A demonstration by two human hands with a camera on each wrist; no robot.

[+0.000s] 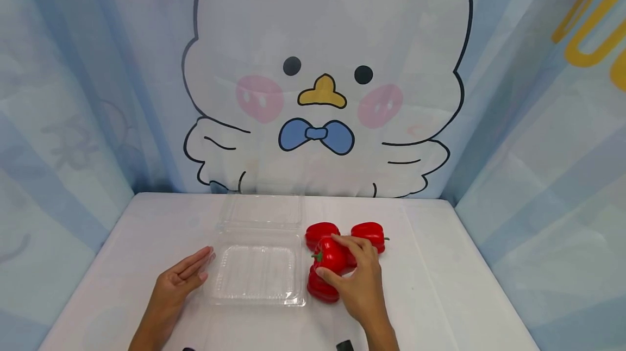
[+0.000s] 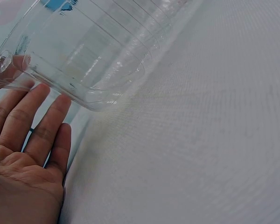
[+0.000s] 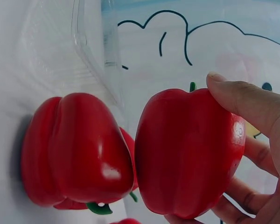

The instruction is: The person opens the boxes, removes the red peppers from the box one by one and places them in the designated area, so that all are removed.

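Note:
My right hand [image 1: 363,280] grips a red bell pepper [image 1: 330,255] with a green stem, thumb on one side and fingers on the other. In the right wrist view this held bell pepper [image 3: 186,154] is raised beside another red bell pepper [image 3: 79,151] lying on the table. A clear plastic clamshell container [image 1: 255,275] lies with its lid folded back, to the left of the peppers. At its left edge is my left hand [image 1: 177,280], fingers straight. The left wrist view shows those fingers [image 2: 37,126] against the container's rim [image 2: 56,88], holding nothing else.
More red bell peppers lie right of the container: one in front [image 1: 323,289], one behind [image 1: 319,231] and one at the back right [image 1: 373,234]. Dark objects [image 1: 345,345] show at the bottom edge. A cartoon-printed curtain [image 1: 323,25] stands behind the white table [image 1: 440,296].

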